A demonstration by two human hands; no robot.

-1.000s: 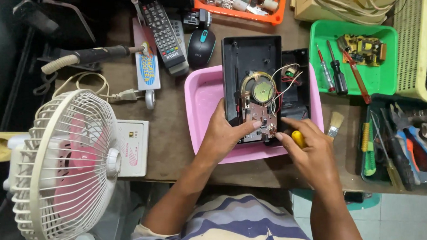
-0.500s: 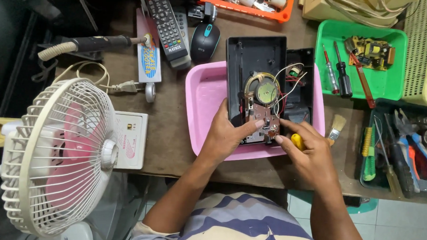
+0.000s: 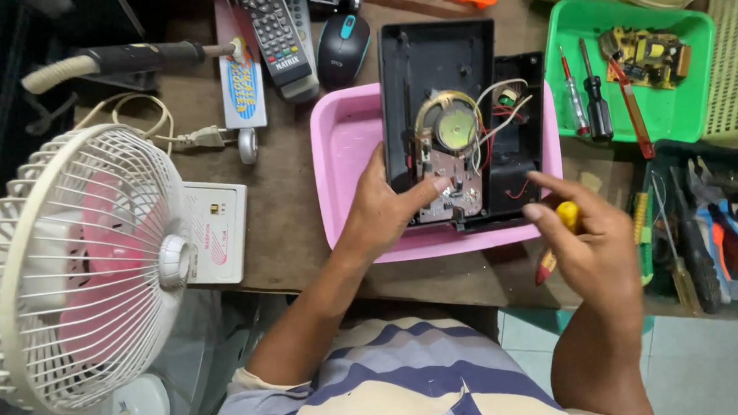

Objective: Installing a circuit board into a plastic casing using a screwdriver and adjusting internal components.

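Biggest thing in my view isn't even the job: the white desk fan (image 3: 77,265) with pink blades hogs the whole left side and hides whatever's behind it on the table (image 3: 284,195).

The actual work sits in the pink plastic tray (image 3: 345,150): a black device casing (image 3: 457,119), back cover off, lying open-side up across the tray. So opening up looks done. Inside I can see the round speaker (image 3: 453,126), a brownish circuit board (image 3: 448,186) below it and thin red and white wires (image 3: 498,108) running to the right compartment. Board seems to be seated in the shell, so I'd guess pulling or fixing it is what's left.

My left hand (image 3: 386,211) rests flat on the casing's lower left, fingers (image 3: 427,188) spread loosely onto the board, pinning it rather than gripping. My right hand (image 3: 594,238) is off the tray's right corner, curled around a yellow-handled screwdriver (image 3: 560,235), tip pointing down and away from the board.

Hard to tell: which screws are out, since they're too small. The screwdriver's tip type is hidden too. Green tray (image 3: 634,126) of drivers and a spare board sits upper right, with the orange bin at the top cut off.
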